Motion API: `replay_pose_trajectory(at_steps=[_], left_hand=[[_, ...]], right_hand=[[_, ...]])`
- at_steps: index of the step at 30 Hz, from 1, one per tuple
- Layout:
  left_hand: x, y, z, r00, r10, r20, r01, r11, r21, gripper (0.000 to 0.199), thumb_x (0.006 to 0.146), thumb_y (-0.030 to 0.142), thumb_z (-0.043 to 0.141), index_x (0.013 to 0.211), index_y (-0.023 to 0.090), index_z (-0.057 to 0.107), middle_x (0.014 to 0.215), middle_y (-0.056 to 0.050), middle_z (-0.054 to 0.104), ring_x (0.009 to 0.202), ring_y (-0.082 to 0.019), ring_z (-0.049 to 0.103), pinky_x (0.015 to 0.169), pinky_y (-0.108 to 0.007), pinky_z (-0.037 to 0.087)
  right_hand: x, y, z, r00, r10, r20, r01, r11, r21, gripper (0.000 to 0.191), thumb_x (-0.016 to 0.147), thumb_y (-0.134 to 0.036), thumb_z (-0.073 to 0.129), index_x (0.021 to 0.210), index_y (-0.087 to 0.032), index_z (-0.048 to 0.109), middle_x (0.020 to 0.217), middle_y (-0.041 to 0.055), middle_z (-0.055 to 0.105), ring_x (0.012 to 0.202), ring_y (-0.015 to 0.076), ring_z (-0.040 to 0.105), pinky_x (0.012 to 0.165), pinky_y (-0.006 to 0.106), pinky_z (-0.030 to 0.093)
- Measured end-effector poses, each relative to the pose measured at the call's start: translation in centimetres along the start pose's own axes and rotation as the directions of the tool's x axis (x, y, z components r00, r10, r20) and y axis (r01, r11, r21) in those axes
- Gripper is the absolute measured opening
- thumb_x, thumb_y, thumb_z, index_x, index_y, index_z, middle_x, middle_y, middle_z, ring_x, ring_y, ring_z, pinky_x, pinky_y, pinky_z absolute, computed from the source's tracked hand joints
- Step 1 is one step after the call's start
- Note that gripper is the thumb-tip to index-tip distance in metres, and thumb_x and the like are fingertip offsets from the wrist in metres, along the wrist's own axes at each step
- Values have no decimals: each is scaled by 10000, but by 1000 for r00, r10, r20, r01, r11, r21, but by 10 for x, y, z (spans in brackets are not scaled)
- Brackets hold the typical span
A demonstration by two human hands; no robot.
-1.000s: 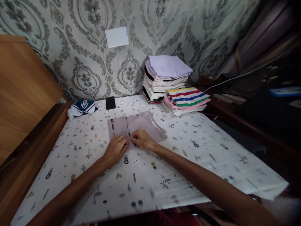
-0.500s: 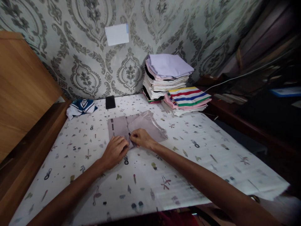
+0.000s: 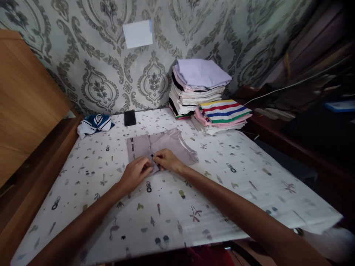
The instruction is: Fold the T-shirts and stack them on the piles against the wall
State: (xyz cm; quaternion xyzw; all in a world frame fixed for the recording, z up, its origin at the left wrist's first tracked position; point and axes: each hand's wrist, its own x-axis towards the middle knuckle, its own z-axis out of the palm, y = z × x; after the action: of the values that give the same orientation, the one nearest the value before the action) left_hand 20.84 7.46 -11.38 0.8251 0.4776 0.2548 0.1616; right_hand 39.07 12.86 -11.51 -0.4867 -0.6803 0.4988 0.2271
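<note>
A greyish-mauve shirt, partly folded, lies flat on the patterned white cloth; small dark print marks show on its left panel. My right hand pinches the shirt's fabric near the fold line at its middle, with a small dark spot at the fingertips. Close beside it, my left hand rests over the shirt's near edge. Its fingers are curled, the thumb and forefinger meeting at the fabric, and they hide that corner.
A tall stack of folded clothes stands against the wall, beside a lower stack topped by a striped cloth. A black phone-like object and a crumpled blue-white garment lie at the back left. Wooden furniture borders the left.
My left hand has lifted and rolled slightly, showing a gap between thumb and fingers. My right hand stays pinched at nearly the same spot. The view has tilted slightly.
</note>
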Motion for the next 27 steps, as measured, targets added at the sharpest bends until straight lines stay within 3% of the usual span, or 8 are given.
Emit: replay_pose_trajectory(at_steps=[6,11,16,21,23,25,27], left_hand=[[3,1,8,999,40,26,-44,990,135,157,934,225,494,797,223,572,810,-11,614,805,-188,578,725,-315,459],[-1,2,5,991,120,54,-127,981,148,166,963,254,467,854,225,588,848,-20,626,822,-191,574,747,-330,464],[-4,4,-4,958,240,159,-256,963,86,215,975,253,450,840,218,614,816,-31,618,814,-191,568,738,-329,446],[-8,9,-10,971,214,103,-219,975,41,209,969,263,437,939,212,637,957,-74,636,901,-214,567,797,-359,455],[-9,12,-12,957,246,155,-253,967,28,226,968,259,428,960,214,649,1006,-84,656,928,-222,572,832,-379,446],[-11,15,-14,925,296,240,-300,954,-18,261,975,257,419,885,215,660,922,-66,674,878,-209,580,836,-378,437],[-10,15,-16,914,318,253,-309,948,-74,277,979,265,420,857,212,663,855,-52,671,838,-196,586,829,-368,442]], right_hand=[[5,1,-2,997,67,47,-70,995,66,265,841,-159,524,580,-153,566,370,-58,512,318,51,396,388,156,275],[12,2,-1,996,81,28,-83,993,87,189,762,-93,543,589,-143,601,389,-59,527,342,58,449,406,154,308],[13,0,0,996,-8,-83,8,1000,-8,161,757,-97,542,633,-142,633,401,-66,519,369,65,455,419,160,325],[13,-2,1,989,-50,-142,33,992,-121,170,780,-112,532,664,-137,654,419,-50,539,410,86,518,466,162,375],[13,-2,1,987,-52,-149,30,989,-148,169,768,-103,529,668,-138,661,428,-44,549,419,95,536,472,165,384],[13,-2,2,987,-55,-151,28,985,-172,167,751,-88,526,671,-140,663,446,-39,566,423,100,549,468,166,385],[13,-3,2,987,-57,-149,27,981,-195,165,746,-83,526,671,-141,661,467,-35,583,417,99,552,461,167,384]])
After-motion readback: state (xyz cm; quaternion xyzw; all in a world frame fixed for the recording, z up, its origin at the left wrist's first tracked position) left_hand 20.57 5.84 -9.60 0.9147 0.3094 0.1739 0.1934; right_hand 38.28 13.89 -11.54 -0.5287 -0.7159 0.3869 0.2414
